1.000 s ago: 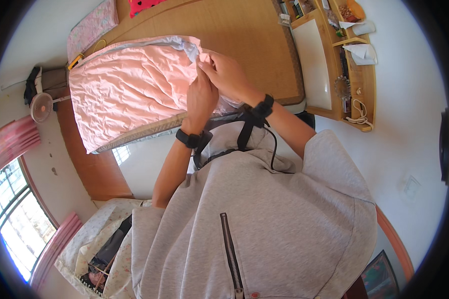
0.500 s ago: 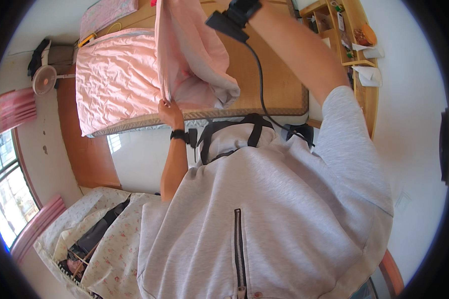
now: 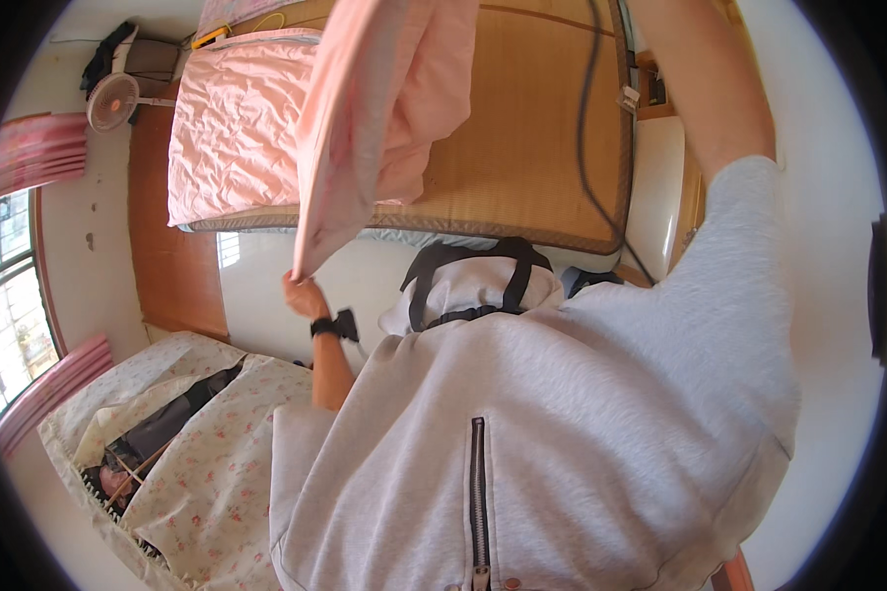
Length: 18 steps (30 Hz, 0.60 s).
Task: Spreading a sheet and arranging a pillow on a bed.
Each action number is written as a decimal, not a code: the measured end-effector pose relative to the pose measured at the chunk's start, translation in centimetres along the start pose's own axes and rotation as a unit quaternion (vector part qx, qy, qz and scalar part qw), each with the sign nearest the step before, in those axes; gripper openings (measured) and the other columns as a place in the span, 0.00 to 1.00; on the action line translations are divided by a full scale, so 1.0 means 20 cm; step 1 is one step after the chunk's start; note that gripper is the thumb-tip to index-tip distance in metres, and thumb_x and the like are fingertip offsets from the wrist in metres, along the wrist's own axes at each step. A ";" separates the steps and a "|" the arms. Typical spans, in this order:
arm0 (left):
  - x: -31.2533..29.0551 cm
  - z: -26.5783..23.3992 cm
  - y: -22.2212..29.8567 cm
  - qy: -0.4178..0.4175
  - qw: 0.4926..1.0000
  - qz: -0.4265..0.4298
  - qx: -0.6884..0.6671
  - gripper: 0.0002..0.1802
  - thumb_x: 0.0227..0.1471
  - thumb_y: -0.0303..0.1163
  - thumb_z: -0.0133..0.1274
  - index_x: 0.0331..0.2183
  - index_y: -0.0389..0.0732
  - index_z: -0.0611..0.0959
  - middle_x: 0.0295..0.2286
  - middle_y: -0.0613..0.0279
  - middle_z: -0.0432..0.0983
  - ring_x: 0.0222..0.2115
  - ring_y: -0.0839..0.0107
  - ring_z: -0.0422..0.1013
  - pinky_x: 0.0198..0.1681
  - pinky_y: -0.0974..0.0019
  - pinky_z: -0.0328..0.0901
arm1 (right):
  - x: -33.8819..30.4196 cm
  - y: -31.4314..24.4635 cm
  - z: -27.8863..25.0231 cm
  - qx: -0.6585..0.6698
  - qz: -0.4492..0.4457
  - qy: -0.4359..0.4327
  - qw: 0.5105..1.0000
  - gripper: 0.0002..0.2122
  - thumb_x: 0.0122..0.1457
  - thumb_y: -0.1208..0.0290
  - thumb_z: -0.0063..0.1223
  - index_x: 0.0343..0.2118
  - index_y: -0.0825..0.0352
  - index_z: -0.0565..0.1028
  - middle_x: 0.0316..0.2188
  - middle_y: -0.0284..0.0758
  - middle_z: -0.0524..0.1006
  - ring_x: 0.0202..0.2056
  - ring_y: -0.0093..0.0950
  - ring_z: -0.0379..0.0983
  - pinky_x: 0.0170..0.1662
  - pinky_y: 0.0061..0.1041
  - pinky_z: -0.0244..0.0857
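Note:
A pink quilt (image 3: 238, 128), wrinkled on its flat left part, lies over the left side of a bed with a woven brown mat (image 3: 522, 148). Its right part is lifted into a hanging fold (image 3: 340, 138) with a paler inner side. My left hand (image 3: 307, 296) pinches the lowest corner of that fold, off the bed's near edge, above the white floor. A black band with a small device circles my left wrist. My right arm (image 3: 710, 79) reaches up past the top right of the picture, so the hand is hidden, along with whatever it holds.
A dark cable (image 3: 583, 148) runs down across the mat at the right. White fan (image 3: 113, 101) at the far left, beside a brown wooden panel (image 3: 172, 217). Flowered cloth (image 3: 222, 453) covers something at lower left, with dark things in its opening. Wooden shelving stands at right.
My left hand has drawn the quilt's corner toward me and slightly left, off the bed edge. My right arm has swung outward to the right. The fold now hangs stretched and higher.

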<state>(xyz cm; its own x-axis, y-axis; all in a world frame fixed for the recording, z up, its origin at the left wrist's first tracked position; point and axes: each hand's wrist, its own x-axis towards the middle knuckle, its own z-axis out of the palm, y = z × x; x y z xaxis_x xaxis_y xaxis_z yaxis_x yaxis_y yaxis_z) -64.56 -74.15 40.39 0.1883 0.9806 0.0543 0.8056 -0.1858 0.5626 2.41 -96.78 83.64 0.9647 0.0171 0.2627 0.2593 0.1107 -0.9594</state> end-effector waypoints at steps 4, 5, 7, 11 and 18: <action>0.05 -0.34 0.44 0.060 0.993 0.101 -0.002 0.10 0.54 0.22 0.48 0.40 0.35 0.77 0.28 0.50 0.80 0.27 0.61 0.76 0.30 0.58 0.71 | 0.28 0.66 -1.09 -0.131 0.016 0.002 0.991 0.09 0.60 0.70 0.51 0.34 0.71 0.78 0.30 0.36 0.80 0.32 0.27 0.77 0.32 0.28 0.71; 0.04 -0.36 0.52 0.062 0.969 -0.040 -0.235 0.10 0.56 0.22 0.47 0.42 0.34 0.75 0.27 0.51 0.79 0.25 0.65 0.75 0.28 0.61 0.71 | 0.27 0.86 -1.37 -0.158 -0.007 -0.056 0.986 0.09 0.59 0.68 0.52 0.33 0.70 0.79 0.29 0.33 0.80 0.30 0.23 0.76 0.30 0.26 0.70; -0.03 -0.42 0.63 0.080 0.872 -0.191 -0.444 0.10 0.58 0.23 0.47 0.43 0.34 0.73 0.26 0.52 0.78 0.23 0.68 0.74 0.26 0.64 0.70 | 0.10 1.04 -1.63 -0.122 0.046 -0.072 0.989 0.09 0.58 0.69 0.57 0.36 0.70 0.80 0.33 0.31 0.80 0.32 0.20 0.76 0.33 0.21 0.70; 0.00 -0.58 0.78 0.158 0.977 0.139 0.018 0.08 0.61 0.28 0.45 0.40 0.35 0.74 0.21 0.58 0.77 0.22 0.66 0.75 0.22 0.68 0.67 | -0.10 1.07 -1.85 -0.106 0.202 0.011 0.974 0.10 0.62 0.70 0.53 0.43 0.66 0.79 0.39 0.33 0.80 0.37 0.24 0.76 0.39 0.25 0.74; 0.57 -0.60 0.70 -0.212 0.744 -0.045 -0.632 0.14 0.61 0.33 0.43 0.41 0.35 0.78 0.39 0.58 0.75 0.39 0.67 0.73 0.40 0.63 0.71 | 0.09 0.90 -1.61 -0.152 0.232 -0.091 0.956 0.13 0.66 0.68 0.51 0.49 0.68 0.75 0.43 0.34 0.78 0.43 0.26 0.76 0.47 0.28 0.73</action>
<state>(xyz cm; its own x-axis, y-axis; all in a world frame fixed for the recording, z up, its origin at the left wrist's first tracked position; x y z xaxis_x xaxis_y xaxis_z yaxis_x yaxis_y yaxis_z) -57.77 -64.78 58.79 0.5419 0.8280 -0.1443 -0.2951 0.3482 0.8898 10.32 -126.71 63.63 0.9623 0.1697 -0.2124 -0.1677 -0.2444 -0.9551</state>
